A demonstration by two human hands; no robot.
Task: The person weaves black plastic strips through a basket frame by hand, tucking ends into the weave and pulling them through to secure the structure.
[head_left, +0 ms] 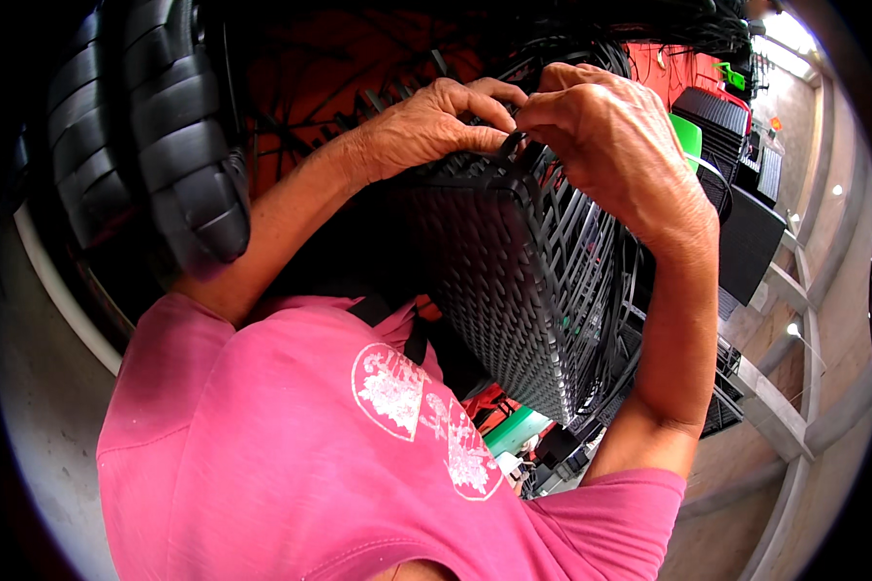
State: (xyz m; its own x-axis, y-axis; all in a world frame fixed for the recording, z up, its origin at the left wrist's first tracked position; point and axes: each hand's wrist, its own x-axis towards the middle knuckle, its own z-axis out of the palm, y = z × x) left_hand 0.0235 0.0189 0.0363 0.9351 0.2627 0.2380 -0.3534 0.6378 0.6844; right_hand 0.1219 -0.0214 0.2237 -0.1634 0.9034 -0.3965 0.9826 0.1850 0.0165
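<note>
A black woven wicker piece [480, 261] stands in front of me, its upper corner just beneath my hands. Flat strips cross closely on its near side, while a looser, open lattice [576, 228] runs down the right side. My left hand [441, 121] comes in over the top edge, thumb and fingers pinching a short black strip [511, 145] at the corner. Against its fingertips is my right hand [606, 131], its fingers bent and closed at the same spot. The right fingers hide whatever lies between them.
Thick black woven pieces [179, 145] stand close by my left arm. Loose black strips [601, 58] lie over the red floor [310, 68] beyond the wicker. Farther right are a green chair back [686, 136] and stacked dark woven panels [712, 121]. A pale wall with beams rises behind them.
</note>
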